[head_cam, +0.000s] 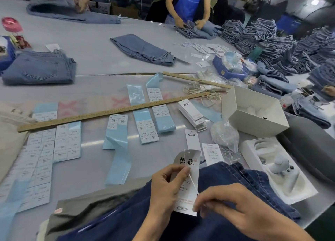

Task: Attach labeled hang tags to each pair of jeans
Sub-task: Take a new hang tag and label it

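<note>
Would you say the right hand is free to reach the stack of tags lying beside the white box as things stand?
Probably not yet: the right hand is pinching the string of the hang tag that the left hand holds. The path over the table to the stack of tags looks unobstructed otherwise.

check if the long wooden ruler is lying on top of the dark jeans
No, the long wooden ruler lies on the table across the label sheets, well beyond the dark jeans.
</note>
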